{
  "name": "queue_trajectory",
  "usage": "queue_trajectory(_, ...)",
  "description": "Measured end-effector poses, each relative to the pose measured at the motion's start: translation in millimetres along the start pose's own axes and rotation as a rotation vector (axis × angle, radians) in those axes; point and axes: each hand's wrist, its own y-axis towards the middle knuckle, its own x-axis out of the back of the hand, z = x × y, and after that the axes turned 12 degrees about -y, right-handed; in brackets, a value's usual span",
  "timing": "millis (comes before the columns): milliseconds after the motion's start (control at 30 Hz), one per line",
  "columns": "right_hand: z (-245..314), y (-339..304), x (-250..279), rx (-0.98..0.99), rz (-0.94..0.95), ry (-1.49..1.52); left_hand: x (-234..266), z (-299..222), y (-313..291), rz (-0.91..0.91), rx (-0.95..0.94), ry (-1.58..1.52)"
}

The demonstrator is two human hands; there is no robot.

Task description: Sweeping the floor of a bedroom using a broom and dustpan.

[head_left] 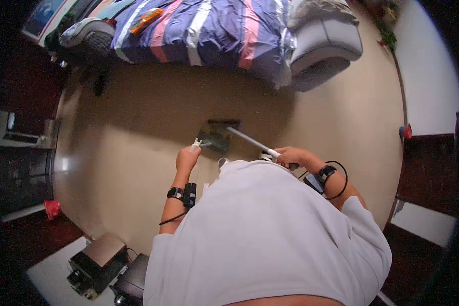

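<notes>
In front of me a broom (253,142) slants down to the tan floor, its light pole held in my right hand (295,156), fingers wrapped round the upper end. The broom's dark head (224,123) rests at the far edge of a dark greenish dustpan (215,143). My left hand (186,160) is closed round the dustpan's whitish handle (196,145). The pan looks translucent; whether anything lies in it I cannot tell. Straps with small dark devices sit on both forearms.
A sofa or bed with a purple, pink and white striped cover (201,30) spans the far side, with a grey padded armrest (327,43). A red container (52,209) stands at left, a red-and-blue one (405,131) at right. Dark boxy equipment (99,260) sits lower left.
</notes>
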Motion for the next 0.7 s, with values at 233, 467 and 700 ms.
queue_trajectory(233, -26, -109, 10, 0.039, -0.082, 0.238, 5, -43, -33, 0.031, -0.055, 0.046)
queue_trajectory(467, -50, -109, 44, 0.087, -0.301, 0.334, -3, -80, -61, 0.094, -0.083, 0.112)
queue_trajectory(700, -88, -79, 71, 0.021, -0.226, 0.148, -33, -108, -71, 0.097, -0.104, 0.130)
